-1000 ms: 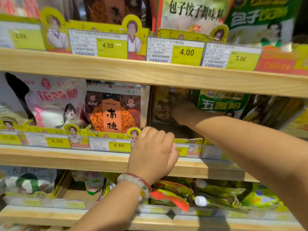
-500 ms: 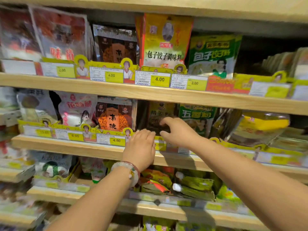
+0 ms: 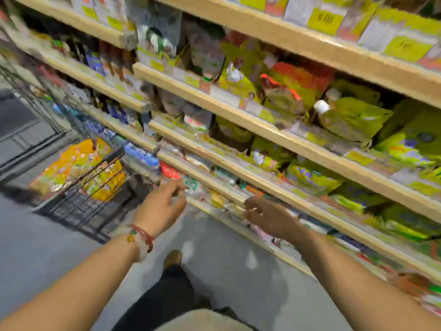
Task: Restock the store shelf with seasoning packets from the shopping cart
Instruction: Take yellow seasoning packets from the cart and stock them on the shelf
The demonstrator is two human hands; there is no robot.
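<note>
The view is blurred and tilted down to the left. A black wire shopping cart (image 3: 78,201) stands on the grey floor at the left, holding a pile of yellow and orange seasoning packets (image 3: 78,168). My left hand (image 3: 162,206), with bracelets at the wrist, hangs in the air with loose fingers between the cart and the shelves, holding nothing. My right hand (image 3: 269,217) is also empty and relaxed, just in front of the lowest shelf edge (image 3: 298,206). Wooden shelves (image 3: 238,111) with green, yellow and orange packets run along the right.
My foot (image 3: 173,259) and dark trouser leg show on the grey floor (image 3: 35,254) below the hands. Price tags line each shelf front. A second shelf unit (image 3: 95,77) with bottles and packets continues to the left, behind the cart.
Both hands have come off the middle shelf and dropped down. The view has swung down and left, bringing the cart and floor into sight.
</note>
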